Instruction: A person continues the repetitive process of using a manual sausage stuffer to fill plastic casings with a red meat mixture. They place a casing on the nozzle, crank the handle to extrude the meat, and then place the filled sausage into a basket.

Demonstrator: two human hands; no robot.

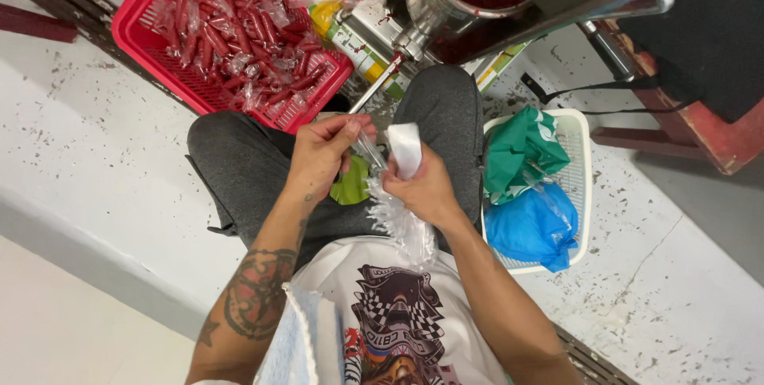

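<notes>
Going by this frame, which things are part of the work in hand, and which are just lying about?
In use:
left hand, pinching one clear plastic sleeve
right hand, gripping the sleeve bundle
metal filling machine
red basket of filled red packets

Lying about:
white basket with a green bag and a blue bag
black cable

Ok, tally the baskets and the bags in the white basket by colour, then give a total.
Red basket, holding red filled sachets: 1
White basket: 1
Green bag in the white basket: 1
Blue bag in the white basket: 1
Total: 4
</notes>
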